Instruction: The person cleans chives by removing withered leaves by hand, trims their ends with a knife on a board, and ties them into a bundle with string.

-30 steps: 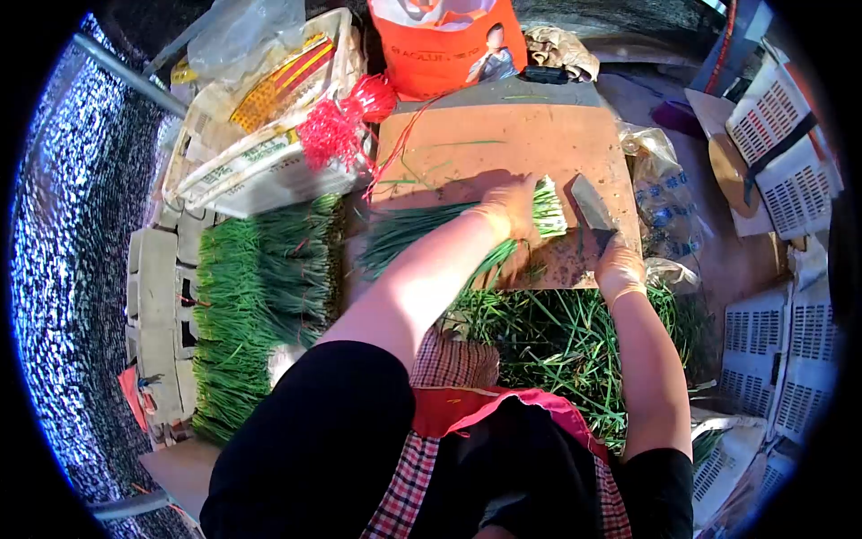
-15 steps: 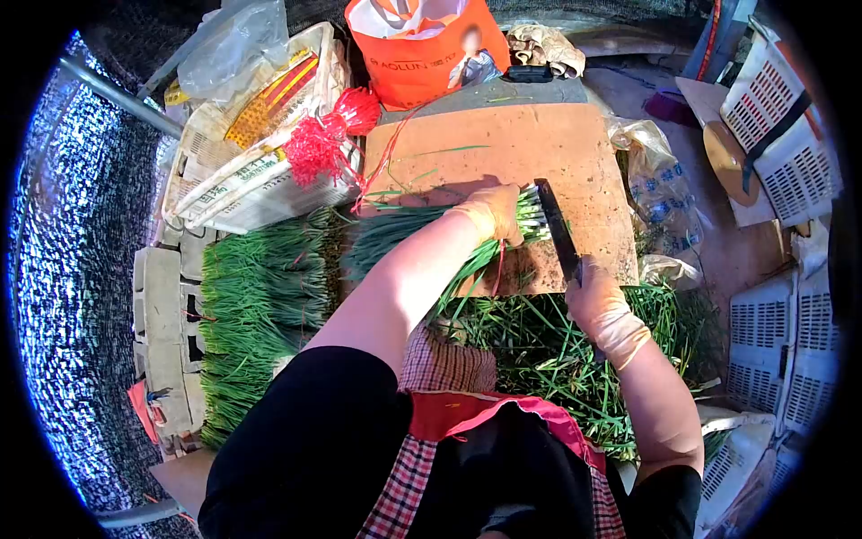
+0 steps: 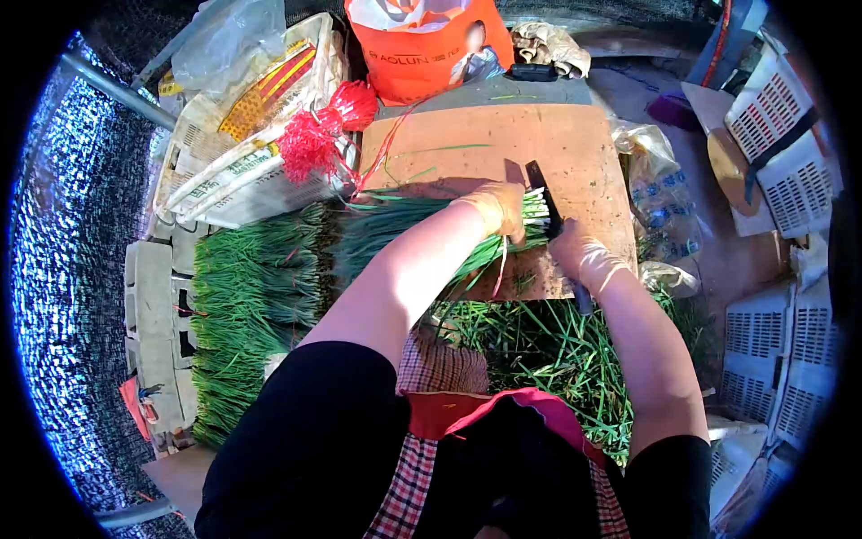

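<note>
On the brown board [image 3: 575, 148], my gloved left hand [image 3: 503, 208] is closed around a bunch of chives [image 3: 391, 229]. The long green leaves trail to the left, and the pale cut ends stick out to the right of my fingers. A reddish tie hangs below the bunch. My right hand [image 3: 582, 253], gloved too, grips a knife [image 3: 542, 190]. Its dark blade stands right against the pale ends, edge toward them; whether it touches them I cannot tell. Part of the handle shows below my right fist.
Rows of bunched chives [image 3: 247, 323] lie at the left. Loose green leaves [image 3: 575, 359] are heaped below the board. Red ties [image 3: 314, 144] hang on a white crate [image 3: 242, 180]. An orange bag [image 3: 422, 58] stands behind the board, and white crates [image 3: 790, 180] line the right.
My right hand has moved up and left with the knife, bringing the blade lower and closer along the pale ends. My left hand stays around the chives in nearly the same place.
</note>
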A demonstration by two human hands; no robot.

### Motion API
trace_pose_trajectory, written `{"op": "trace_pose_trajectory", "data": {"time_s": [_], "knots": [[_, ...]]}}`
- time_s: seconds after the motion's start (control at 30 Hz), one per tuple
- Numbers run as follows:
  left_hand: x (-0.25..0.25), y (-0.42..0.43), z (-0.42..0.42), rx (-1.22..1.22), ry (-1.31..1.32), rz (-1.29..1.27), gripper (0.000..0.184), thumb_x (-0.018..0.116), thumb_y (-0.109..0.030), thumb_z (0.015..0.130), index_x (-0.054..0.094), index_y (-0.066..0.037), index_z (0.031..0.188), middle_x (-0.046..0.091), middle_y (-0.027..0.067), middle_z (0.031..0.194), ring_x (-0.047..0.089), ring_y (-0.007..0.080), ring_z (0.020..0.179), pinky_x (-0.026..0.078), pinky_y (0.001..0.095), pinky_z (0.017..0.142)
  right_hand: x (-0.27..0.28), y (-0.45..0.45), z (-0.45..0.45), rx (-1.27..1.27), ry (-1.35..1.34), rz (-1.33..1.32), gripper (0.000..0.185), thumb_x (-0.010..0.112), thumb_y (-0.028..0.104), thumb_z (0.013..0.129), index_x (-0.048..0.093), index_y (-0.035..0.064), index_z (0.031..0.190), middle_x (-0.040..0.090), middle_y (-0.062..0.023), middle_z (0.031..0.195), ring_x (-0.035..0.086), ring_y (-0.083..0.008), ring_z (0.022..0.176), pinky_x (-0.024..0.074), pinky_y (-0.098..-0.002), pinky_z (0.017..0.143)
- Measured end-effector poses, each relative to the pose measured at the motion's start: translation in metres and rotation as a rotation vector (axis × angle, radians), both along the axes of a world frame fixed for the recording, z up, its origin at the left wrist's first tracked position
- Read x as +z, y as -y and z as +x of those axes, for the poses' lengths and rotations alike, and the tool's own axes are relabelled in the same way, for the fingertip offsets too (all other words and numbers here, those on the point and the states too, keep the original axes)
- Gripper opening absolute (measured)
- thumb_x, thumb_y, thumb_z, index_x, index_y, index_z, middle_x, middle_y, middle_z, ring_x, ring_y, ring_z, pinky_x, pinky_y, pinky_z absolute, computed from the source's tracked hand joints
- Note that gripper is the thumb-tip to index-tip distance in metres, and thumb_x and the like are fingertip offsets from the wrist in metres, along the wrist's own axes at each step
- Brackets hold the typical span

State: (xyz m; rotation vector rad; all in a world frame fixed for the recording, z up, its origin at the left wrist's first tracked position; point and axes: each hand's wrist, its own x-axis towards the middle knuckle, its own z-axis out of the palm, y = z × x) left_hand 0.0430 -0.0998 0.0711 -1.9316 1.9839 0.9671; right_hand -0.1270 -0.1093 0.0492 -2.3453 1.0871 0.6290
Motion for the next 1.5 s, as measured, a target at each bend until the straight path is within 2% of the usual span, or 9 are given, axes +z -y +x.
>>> {"op": "trace_pose_trajectory", "data": {"time_s": [0.27,0.33,0.37,0.43,0.67,0.8,1.13,1.4,1.5], "knots": [[-0.005,-0.001,0.004,-0.01,-0.014,-0.06,0.055,0.086,-0.026,0.05,0.067,0.005,0.092,0.068,0.0208,0.089,0.067,0.0293,0.084,0.053,0.0373,0.076,0.005,-0.036,-0.006,-0.601,0.174,0.188,0.026,0.055,0.016,0.084,0.058,-0.0035,0.102,0.066,-0.0195,0.083,0.067,-0.0293,0.071,0.0535,-0.0401,0.062],[0.001,0.0,-0.001,-0.032,-0.002,-0.049,0.068,0.085,-0.026,0.05,0.057,0.007,0.103,0.065,0.0238,0.094,0.064,0.0339,0.093,0.05,0.0386,0.08,-0.022,-0.013,0.016,0.691,-0.35,-0.184,0.028,0.057,0.019,0.084,0.061,-0.0028,0.102,0.067,-0.0198,0.09,0.066,-0.0323,0.085,0.0526,-0.0411,0.074],[0.002,0.001,-0.002,-0.023,-0.018,-0.025,0.071,0.086,-0.026,0.05,0.056,0.007,0.105,0.064,0.0245,0.097,0.063,0.0345,0.095,0.049,0.0388,0.082,-0.023,-0.011,0.014,0.683,-0.356,-0.2,0.028,0.057,0.019,0.084,0.061,-0.0028,0.102,0.067,-0.0198,0.09,0.066,-0.0323,0.085,0.0526,-0.0411,0.074],[-0.006,-0.004,0.002,-0.026,-0.035,-0.05,0.077,0.087,-0.027,0.048,0.053,0.007,0.108,0.062,0.0261,0.104,0.061,0.0355,0.098,0.048,0.0387,0.084,-0.03,-0.018,0.008,-0.509,0.1,0.022,0.03,0.058,0.023,0.085,0.063,-0.0026,0.1,0.067,-0.0201,0.092,0.064,-0.0346,0.094,0.051,-0.0427,0.08],[-0.009,-0.007,0.009,0.005,-0.2,-0.108,0.08,0.086,-0.026,0.047,0.05,0.008,0.11,0.062,0.0228,0.102,0.062,0.031,0.095,0.048,0.0362,0.083,-0.073,-0.02,-0.052,-0.513,0.515,-0.038,0.032,0.057,0.011,0.078,0.055,-0.0023,0.107,0.064,-0.0182,0.077,0.062,-0.0262,0.053,0.05,-0.0361,0.047],[-0.009,-0.011,0.011,0.058,-0.162,-0.1,0.076,0.086,-0.024,0.046,0.05,0.006,0.106,0.064,0.0201,0.097,0.062,0.0282,0.089,0.049,0.036,0.08,-0.015,0.0,-0.092,-0.959,0.517,0.057,0.031,0.058,0.015,0.076,0.061,-0.0029,0.102,0.066,-0.0181,0.081,0.064,-0.028,0.069,0.05,-0.0397,0.061],[-0.032,-0.015,0.019,0.009,-0.144,-0.212,0.078,0.086,-0.026,0.045,0.047,0.001,0.107,0.063,0.0178,0.099,0.061,0.0256,0.093,0.047,0.0347,0.083,-0.04,-0.003,-0.064,-0.833,0.641,0.147,0.037,0.06,0.022,0.083,0.058,0.0006,0.113,0.066,-0.0171,0.09,0.062,-0.0266,0.075,0.0483,-0.0361,0.067],[0.101,-0.096,0.07,0.199,-1.169,-0.335,0.091,0.086,-0.005,0.055,0.039,-0.001,0.132,0.059,0.0048,0.116,0.053,0.013,0.107,0.043,0.0318,0.096,-0.064,-0.03,-0.081,-0.321,0.211,-0.693,0.069,0.062,0.022,0.08,0.034,0.0165,0.142,0.05,-0.0215,0.124,0.056,-0.0372,0.106,0.0462,-0.0426,0.09],[0.133,-0.124,0.062,0.313,-1.277,-0.399,0.104,0.09,-0.009,0.049,0.033,-0.004,0.137,0.049,0.0044,0.129,0.046,0.0142,0.117,0.038,0.0333,0.101,-0.045,-0.037,-0.074,-0.424,0.319,-0.401,0.061,0.062,0.03,0.084,0.04,0.0134,0.138,0.049,-0.0161,0.126,0.056,-0.0351,0.106,0.047,-0.0412,0.089]]}}
